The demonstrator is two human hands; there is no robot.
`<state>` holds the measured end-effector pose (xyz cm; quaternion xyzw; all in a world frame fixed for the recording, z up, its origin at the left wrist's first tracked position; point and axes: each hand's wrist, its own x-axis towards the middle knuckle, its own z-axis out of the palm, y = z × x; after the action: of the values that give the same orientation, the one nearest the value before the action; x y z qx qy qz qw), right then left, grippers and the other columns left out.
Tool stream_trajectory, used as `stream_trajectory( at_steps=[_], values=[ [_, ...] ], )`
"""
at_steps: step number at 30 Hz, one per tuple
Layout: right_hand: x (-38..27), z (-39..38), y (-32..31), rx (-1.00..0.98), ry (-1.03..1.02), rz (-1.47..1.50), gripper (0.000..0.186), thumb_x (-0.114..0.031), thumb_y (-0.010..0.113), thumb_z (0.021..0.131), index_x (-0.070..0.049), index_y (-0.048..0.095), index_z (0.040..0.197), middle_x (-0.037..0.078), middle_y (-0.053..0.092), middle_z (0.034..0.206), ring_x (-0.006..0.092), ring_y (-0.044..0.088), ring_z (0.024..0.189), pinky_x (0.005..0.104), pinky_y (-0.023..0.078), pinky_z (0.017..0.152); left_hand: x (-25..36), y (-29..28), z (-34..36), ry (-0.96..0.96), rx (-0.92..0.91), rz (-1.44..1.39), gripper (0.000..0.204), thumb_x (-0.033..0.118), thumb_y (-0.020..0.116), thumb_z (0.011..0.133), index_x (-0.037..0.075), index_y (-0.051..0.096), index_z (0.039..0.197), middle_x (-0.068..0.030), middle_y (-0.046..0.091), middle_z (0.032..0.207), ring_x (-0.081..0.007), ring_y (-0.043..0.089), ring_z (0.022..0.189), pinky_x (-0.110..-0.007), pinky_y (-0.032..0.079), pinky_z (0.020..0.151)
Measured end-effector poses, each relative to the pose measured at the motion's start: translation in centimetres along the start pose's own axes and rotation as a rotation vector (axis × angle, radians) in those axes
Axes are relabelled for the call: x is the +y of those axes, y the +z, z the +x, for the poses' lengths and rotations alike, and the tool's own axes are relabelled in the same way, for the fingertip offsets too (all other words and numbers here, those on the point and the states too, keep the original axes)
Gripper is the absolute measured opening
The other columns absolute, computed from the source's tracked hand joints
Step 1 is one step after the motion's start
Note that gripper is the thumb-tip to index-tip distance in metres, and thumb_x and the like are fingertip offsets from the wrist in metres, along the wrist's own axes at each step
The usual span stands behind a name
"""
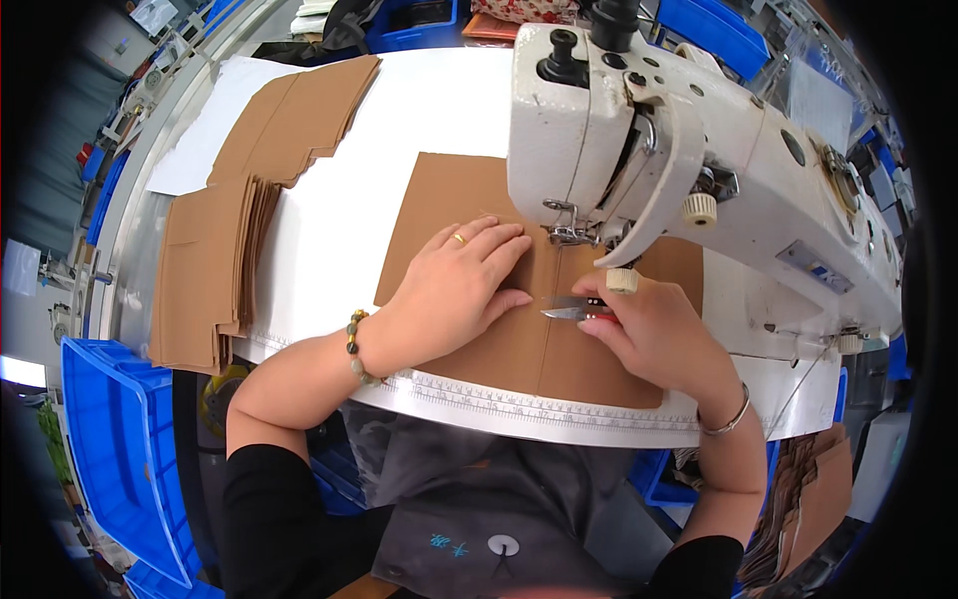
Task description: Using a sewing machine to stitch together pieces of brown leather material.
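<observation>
A brown fabric panel (469,349) with a seam line down its middle lies flat under the needle of a white sewing machine (659,150). My left hand (459,280) rests palm down on the panel, fingers stretched out and thumb apart, left of the seam. In my right hand (654,324) I hold small thread snips (567,313), red at the grip, their two blades apart and pointing left across the seam. These blades are just in front of the presser foot (574,236). My right fingertips are partly hidden behind a cream knob on the machine.
Stacked brown panels (205,270) sit at the table's left, with more brown panels (289,120) behind them. A printed ruler strip (519,404) follows the front edge. Blue crates (125,439) stand at lower left. More brown pieces (803,509) hang at lower right.
</observation>
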<state>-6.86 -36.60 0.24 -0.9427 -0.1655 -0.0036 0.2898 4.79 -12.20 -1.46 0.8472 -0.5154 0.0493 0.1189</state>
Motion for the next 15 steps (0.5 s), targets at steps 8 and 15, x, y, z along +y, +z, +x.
stream_trajectory(
  at_steps=[8, 15],
  values=[
    [-0.1, 0.3, 2.7, 0.292, 0.141, -0.302, 0.031, -0.023, 0.071, 0.090, 0.003, 0.058, 0.100, 0.017, 0.061, 0.099, 0.0366, 0.066, 0.081, 0.0442, 0.056, 0.065, 0.1, 0.3, -0.1, 0.022, -0.003, 0.072, 0.084, 0.061, 0.061, 0.089, -0.002, 0.051, 0.142, -0.0168, 0.053, 0.148, -0.0350, 0.046, 0.142, -0.049, 0.039, 0.114],
    [2.3, 1.2, 1.8, 0.219, 0.204, -0.147, 0.023, -0.015, 0.070, 0.090, 0.006, 0.061, 0.092, 0.021, 0.064, 0.092, 0.0390, 0.066, 0.081, 0.0475, 0.055, 0.071, -0.2, 0.6, -0.1, 0.020, -0.012, 0.073, 0.090, 0.066, 0.057, 0.088, -0.002, 0.047, 0.147, -0.0169, 0.052, 0.150, -0.0344, 0.044, 0.144, -0.048, 0.039, 0.115]
  ],
)
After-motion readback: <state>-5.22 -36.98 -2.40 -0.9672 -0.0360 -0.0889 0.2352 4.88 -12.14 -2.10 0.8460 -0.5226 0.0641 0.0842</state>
